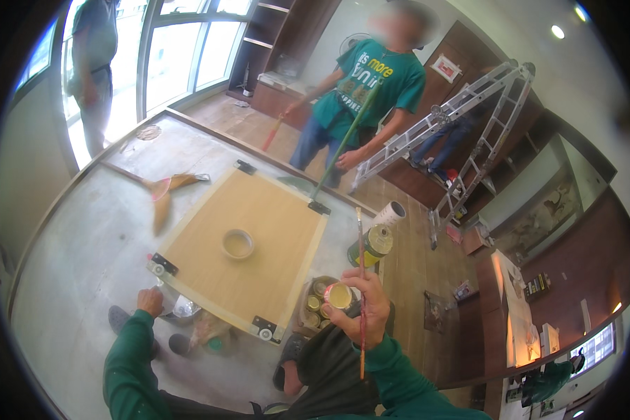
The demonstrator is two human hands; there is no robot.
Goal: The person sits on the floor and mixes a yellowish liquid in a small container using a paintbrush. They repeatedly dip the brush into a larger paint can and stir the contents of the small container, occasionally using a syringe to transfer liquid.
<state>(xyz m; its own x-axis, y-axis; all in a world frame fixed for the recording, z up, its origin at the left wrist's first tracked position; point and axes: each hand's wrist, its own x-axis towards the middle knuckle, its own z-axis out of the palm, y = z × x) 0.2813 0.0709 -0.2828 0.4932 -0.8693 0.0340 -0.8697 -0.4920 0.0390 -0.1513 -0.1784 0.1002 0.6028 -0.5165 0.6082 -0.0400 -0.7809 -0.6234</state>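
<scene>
My right hand (pixel 367 308) is closed around a small open can (pixel 339 295) with a tan filling. The same hand holds a long, thin paintbrush (pixel 362 280) upright, bristles at the top. Low at the left, my left hand (pixel 150 301) has its fingers curled beside the corner of a light wooden panel (pixel 259 217); whatever they hold is hidden. Next to that hand lies something silvery and crumpled (pixel 184 306). Black casters (pixel 164 264) sit at the panel's corners. A round, shallow bowl (pixel 239 244) rests on the panel's middle.
Several small cans stand in a box (pixel 308 325) by my right hand. Beyond are a dark bottle (pixel 371 245) and a white roll (pixel 392 212). A broom head (pixel 162 199) lies left. Another person (pixel 371 91) holds a green pole (pixel 346 140) near a folding ladder (pixel 434 126).
</scene>
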